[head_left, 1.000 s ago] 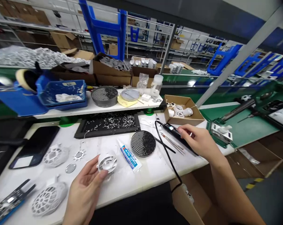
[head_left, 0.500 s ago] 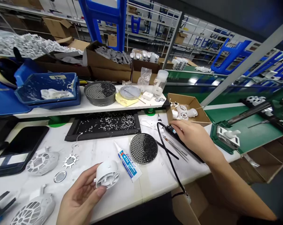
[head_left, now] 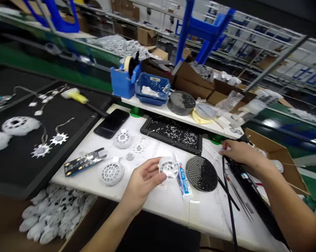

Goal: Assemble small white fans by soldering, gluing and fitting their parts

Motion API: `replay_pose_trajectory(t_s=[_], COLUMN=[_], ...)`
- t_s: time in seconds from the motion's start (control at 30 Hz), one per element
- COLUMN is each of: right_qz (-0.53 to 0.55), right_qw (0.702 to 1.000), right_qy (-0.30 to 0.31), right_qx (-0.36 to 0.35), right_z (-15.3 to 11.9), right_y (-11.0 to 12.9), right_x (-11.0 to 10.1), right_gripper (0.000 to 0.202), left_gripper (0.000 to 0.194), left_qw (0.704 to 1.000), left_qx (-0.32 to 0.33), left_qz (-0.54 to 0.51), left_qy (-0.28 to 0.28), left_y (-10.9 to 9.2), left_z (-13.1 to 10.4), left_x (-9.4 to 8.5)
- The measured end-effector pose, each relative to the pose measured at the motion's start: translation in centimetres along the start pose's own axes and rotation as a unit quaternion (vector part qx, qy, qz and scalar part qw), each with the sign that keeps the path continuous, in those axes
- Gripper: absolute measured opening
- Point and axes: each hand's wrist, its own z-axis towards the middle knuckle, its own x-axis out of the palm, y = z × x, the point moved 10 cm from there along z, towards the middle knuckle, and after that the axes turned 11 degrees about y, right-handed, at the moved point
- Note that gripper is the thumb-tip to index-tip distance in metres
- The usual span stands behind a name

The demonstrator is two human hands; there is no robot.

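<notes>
My left hand is closed around a white round plastic housing, with thumb and fingers at its left side. The spoked inside of the housing faces up towards me, above the white worktop. Right beside it lies a blue and white glue tube. At the far right of the worktop my right hand has its fingers pinched together beside the upper end of a black cable. What those fingers hold is hidden. Under the right wrist lies a long black bar with a small label.
A round dish of black pieces, thin metal tools and a black tray of small white bits lie around. Grilled white covers, a phone and a circuit board are left. A cardboard box stands right.
The view has swung left, bringing the black mat and the box of white parts into sight. My left hand still holds the housing, whose open side faces up more. My right hand stays near the cable.
</notes>
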Motion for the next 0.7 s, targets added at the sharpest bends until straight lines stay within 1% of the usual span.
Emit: replay_pose_trajectory(t_s=[0.07, 0.1, 0.17, 0.27, 0.43, 0.57, 0.7], right_qz=[0.01, 0.016, 0.029, 0.047, 0.066, 0.065, 0.077], right_qw=[1.0, 0.999, 0.997, 0.993, 0.982, 0.978, 0.969], right_qy=[0.002, 0.0, -0.01, -0.034, -0.056, -0.065, -0.058], right_qx=[-0.029, -0.043, -0.068, -0.103, -0.168, -0.186, -0.226], right_z=[0.5, 0.5, 0.3, -0.2, -1.0, -1.1, -1.0], right_y=[-0.2, -0.1, 0.3, 1.4, 2.9, 2.9, 2.9], right_x=[0.0, 0.1, 0.2, 0.4, 0.6, 0.6, 0.9], right_gripper=[0.027, 0.028, 0.034, 0.042, 0.041, 0.04, 0.038], left_gripper=[0.064, 0.067, 0.071, 0.066, 0.059, 0.057, 0.058], left_qw=[0.999, 0.998, 0.997, 0.997, 0.997, 0.997, 0.998], left_qx=[0.006, 0.009, 0.013, 0.027, 0.04, 0.04, 0.037], left_qz=[-0.043, -0.058, -0.074, -0.074, -0.068, -0.065, -0.053], left_qy=[-0.026, -0.029, -0.016, 0.011, 0.019, 0.021, 0.016], left_y=[0.0, 0.0, 0.1, -0.2, -0.6, -0.6, -0.6], left_z=[0.0, -0.1, -0.2, -0.3, -0.2, -0.2, -0.2], left_x=[-0.7, -0.8, -0.7, -0.3, -0.1, 0.1, 0.0])
